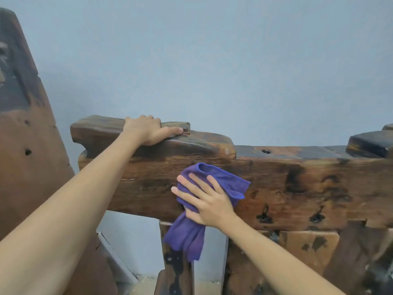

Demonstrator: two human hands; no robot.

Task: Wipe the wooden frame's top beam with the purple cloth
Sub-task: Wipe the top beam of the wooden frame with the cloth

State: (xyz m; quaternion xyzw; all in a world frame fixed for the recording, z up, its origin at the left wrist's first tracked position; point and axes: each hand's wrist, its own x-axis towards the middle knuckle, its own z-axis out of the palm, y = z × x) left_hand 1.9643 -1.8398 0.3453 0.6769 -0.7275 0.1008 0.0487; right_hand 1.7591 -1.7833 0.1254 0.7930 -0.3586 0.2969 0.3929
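Note:
The wooden frame's top beam [297, 184] is a thick, dark-stained timber running left to right across the middle of the view. A raised wooden cap piece [102, 130] sits on its left end. My left hand [148, 129] rests on top of that cap, fingers curled over its far edge. My right hand [204, 199] presses the purple cloth [225, 179] flat against the beam's front face, fingers spread. The cloth's loose end [187, 237] hangs down below the beam, over an upright post [176, 271].
A tall slanted wooden plank [27, 145] stands at the left. A blue-grey wall [212, 60] is behind the frame. Another raised block [370, 143] sits on the beam at the right. Lower wooden panels [308, 252] fill the bottom right. Dark metal hooks [264, 217] are set in the beam's face.

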